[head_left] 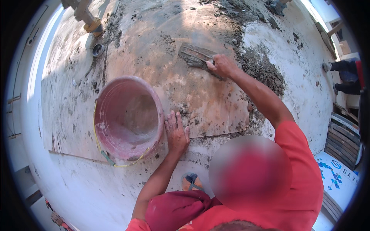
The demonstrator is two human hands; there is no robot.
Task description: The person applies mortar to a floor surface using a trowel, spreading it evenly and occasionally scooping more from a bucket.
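My right hand is closed around the handle of a long, mortar-caked hand float, which lies against the stained board. Beside the board's near edge, my left hand has its fingers stretched out, and their tips reach the right side of a pink bucket. Whether the hand presses on the bucket cannot be told. The bucket is tilted, its mouth toward me, with a pale greyish residue inside and a yellow handle hanging down its left side. Crumbly grey mortar is spread to the right of the float.
A metal prop foot stands at the far left near a small round metal piece. Another prop foot is at the far right. Stacked boards and a person's legs are along the right edge.
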